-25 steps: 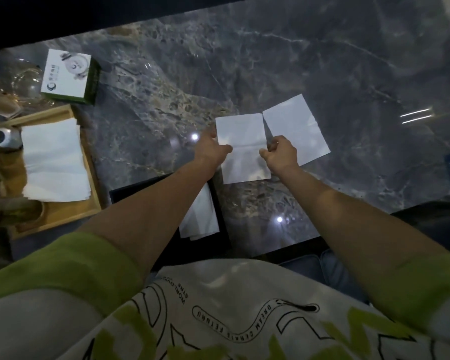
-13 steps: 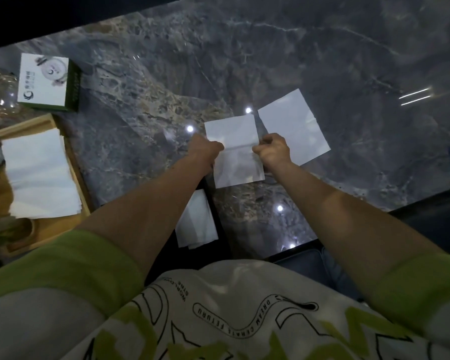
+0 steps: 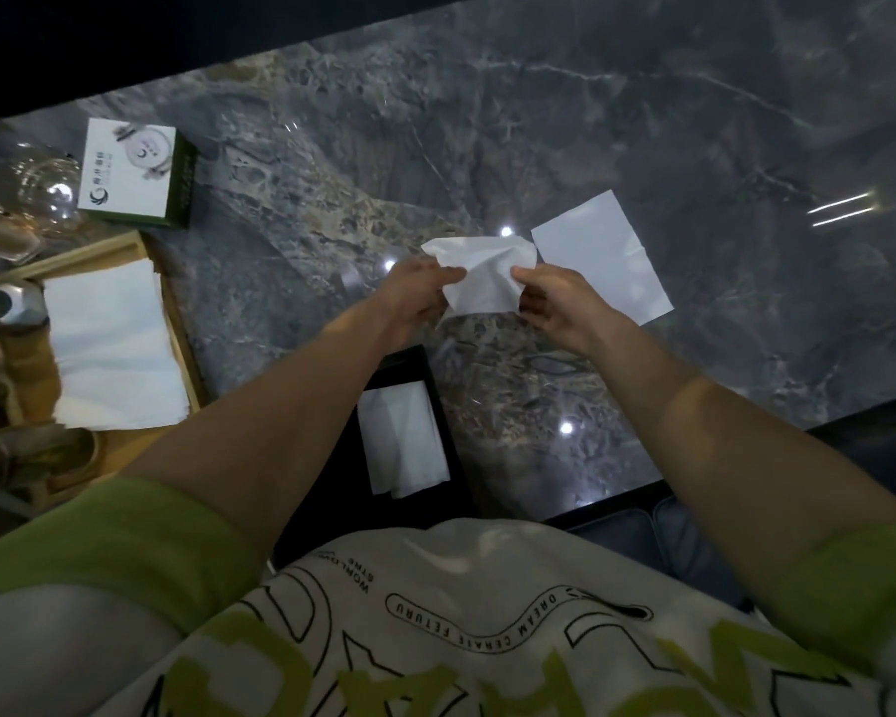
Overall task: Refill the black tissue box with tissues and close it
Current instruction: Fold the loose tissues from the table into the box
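My left hand (image 3: 414, 297) and my right hand (image 3: 557, 300) both pinch one white tissue (image 3: 482, 274), which hangs crumpled between them just above the marble table. A second tissue (image 3: 602, 256) lies flat on the table to the right of my right hand. The black tissue box (image 3: 438, 406) sits open near the table's front edge, under my left forearm, with a folded white tissue (image 3: 402, 442) inside it. A stack of white tissues (image 3: 110, 344) rests on a wooden tray at the left.
The wooden tray (image 3: 174, 313) also holds a small metal cup (image 3: 9, 302). A white and green carton (image 3: 135, 173) and a glass vessel (image 3: 37, 194) stand at the back left. The dark marble table (image 3: 642, 121) stretches far and right.
The tissue that lay flat under both hands has been lifted off the table and now hangs crumpled between them. The camera has shifted slightly.
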Tool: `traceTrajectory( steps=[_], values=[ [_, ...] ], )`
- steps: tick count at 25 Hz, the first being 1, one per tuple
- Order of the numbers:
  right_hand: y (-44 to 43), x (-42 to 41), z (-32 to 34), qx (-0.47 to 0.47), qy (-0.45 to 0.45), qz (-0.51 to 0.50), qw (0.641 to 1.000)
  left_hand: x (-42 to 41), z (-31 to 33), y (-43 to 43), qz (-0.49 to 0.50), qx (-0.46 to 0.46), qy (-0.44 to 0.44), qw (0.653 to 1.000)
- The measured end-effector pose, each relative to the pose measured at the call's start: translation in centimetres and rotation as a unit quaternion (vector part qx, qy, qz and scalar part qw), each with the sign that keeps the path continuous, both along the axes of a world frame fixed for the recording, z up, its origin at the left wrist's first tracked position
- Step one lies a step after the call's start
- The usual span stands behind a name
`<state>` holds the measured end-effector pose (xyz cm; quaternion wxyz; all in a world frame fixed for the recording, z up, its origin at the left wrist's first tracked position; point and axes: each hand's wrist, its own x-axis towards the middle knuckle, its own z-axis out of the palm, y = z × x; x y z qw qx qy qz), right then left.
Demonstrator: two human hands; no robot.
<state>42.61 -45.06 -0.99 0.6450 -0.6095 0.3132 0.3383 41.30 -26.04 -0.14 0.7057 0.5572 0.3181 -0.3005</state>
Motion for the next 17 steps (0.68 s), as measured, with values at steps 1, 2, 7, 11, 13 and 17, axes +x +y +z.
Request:
traceTrajectory(
  steps=[1, 2, 7, 11, 13, 17],
  values=[
    [-0.2, 0.0, 0.6, 0.012, -0.017, 0.002, 1.000, 0.0, 0.3, 0.3, -0.012, -0.005, -0.015, 1.000],
    [-0.4, 0.0, 1.1, 0.023, -0.033, 0.000, 0.999, -0.2, 0.7, 0.6, -0.022, -0.013, -0.028, 0.999],
    [-1.0, -0.7, 4.2, 0.046, -0.122, 0.048, 0.990, -1.5, 3.1, 1.8, -0.034, -0.041, -0.078, 0.995],
    [-0.9, -1.8, 6.4, 0.090, -0.135, 0.095, 0.982, -2.9, 4.8, 2.5, -0.035, -0.053, -0.098, 0.993],
    [-0.5, -2.5, 7.4, 0.097, -0.152, 0.102, 0.978, -3.9, 5.5, 3.3, -0.027, -0.055, -0.109, 0.992],
    [0.6, -3.8, 9.2, 0.113, -0.168, 0.111, 0.973, -6.3, 6.7, 4.6, -0.005, -0.065, -0.120, 0.991]
  ],
)
